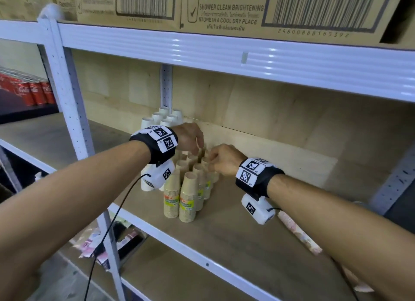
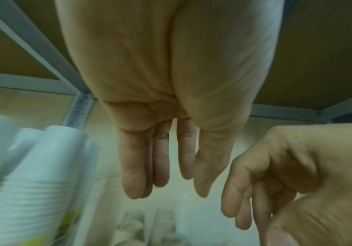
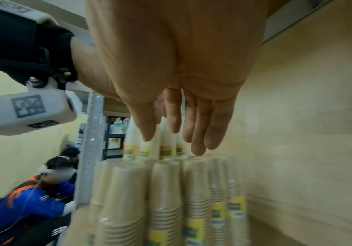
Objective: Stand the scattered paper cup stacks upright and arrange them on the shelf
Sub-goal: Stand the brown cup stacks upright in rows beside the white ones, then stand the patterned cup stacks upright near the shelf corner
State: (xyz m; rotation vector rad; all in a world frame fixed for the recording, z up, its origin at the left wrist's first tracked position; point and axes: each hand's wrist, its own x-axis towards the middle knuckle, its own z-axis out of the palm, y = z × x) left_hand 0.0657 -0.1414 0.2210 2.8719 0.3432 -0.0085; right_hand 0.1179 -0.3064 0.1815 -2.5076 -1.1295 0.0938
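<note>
Brown paper cup stacks (image 1: 187,195) stand upright in a tight cluster on the wooden shelf board (image 1: 235,229); from the head view I hover my left hand (image 1: 189,138) and right hand (image 1: 222,158) above their tops. Left wrist: fingers (image 2: 160,159) straight, holding nothing. Right wrist: fingers (image 3: 196,126) relaxed, empty. I judge this is final aligning; next probably the patterned stack (image 1: 298,233), half hidden under my forearm.

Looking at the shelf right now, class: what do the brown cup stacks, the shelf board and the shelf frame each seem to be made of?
Brown cup stacks: probably matt kraft paper in a clear glossy plastic sleeve, judging by the ribbed nested rims and sheen.
Shelf board: looks like pale wood or laminate; faint grain, dull surface.
Shelf frame: seemingly white-painted metal, with ribbed beam, glossy highlights and punched holes.
</note>
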